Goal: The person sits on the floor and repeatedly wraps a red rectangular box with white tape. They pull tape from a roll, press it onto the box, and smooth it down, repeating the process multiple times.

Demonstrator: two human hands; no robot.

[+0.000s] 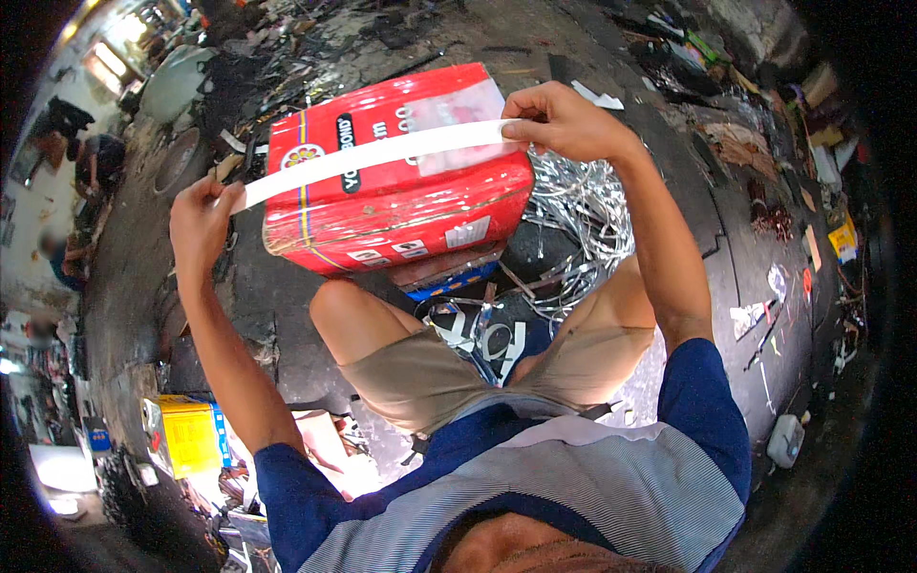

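Observation:
A white strip (382, 151) stretches between my two hands, above a red box (382, 215) wrapped in clear plastic. My left hand (202, 212) pinches the strip's left end, just off the box's left side. At the far right corner of the box, my right hand (564, 122) has the other end between thumb and fingers. The strip runs taut and slants up to the right. The red box rests on another box (454, 272), partly hidden beneath it, in front of my knees. Beside its right side lies a heap of shiny silver strips (583, 210).
More white and silver strips (482, 334) lie between my legs. A yellow box (186, 435) stands at my left. Scraps litter the dark floor (134, 286), and a white container (785, 441) sits at the right. Other people (95, 162) are at the far left.

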